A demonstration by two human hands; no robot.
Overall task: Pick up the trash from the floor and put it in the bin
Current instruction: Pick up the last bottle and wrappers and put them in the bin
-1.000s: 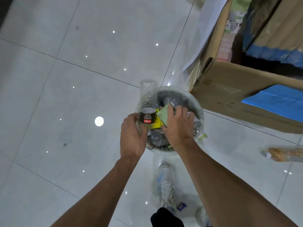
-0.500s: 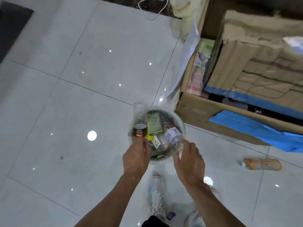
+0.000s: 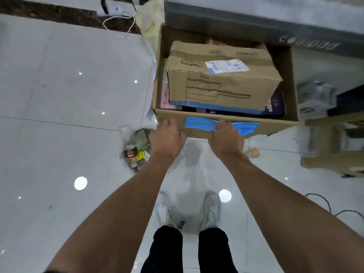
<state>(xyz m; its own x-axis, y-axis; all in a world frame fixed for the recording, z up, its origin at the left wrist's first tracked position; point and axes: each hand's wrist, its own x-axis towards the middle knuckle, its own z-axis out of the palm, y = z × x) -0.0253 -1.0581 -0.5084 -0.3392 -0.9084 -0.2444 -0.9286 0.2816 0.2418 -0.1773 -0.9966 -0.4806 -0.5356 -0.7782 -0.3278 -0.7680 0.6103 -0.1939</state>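
Observation:
The small white bin [image 3: 127,166] stands on the tiled floor just left of my left hand, partly hidden by my forearm. It is full: a clear bottle with a dark label [image 3: 129,149] sticks out of it, beside a green carton [image 3: 140,137]. An orange-filled bottle [image 3: 251,153] lies on the floor right of my right wrist, mostly hidden by it. My left hand [image 3: 167,138] and my right hand [image 3: 226,139] hover in front of me, both holding nothing, with loose fingers.
A large open cardboard box [image 3: 275,128] with a blue strip stands right ahead, with a smaller taped box [image 3: 222,83] inside. Wooden furniture [image 3: 334,156] is at the right, with black cables [image 3: 325,201] on the floor. A white cable [image 3: 118,19] lies far back. My shoes [image 3: 211,208] are below.
Both hands have let go of the trash in the bin and drawn up and to the right. The view has risen, so the bin now looks smaller and sits left of my hands.

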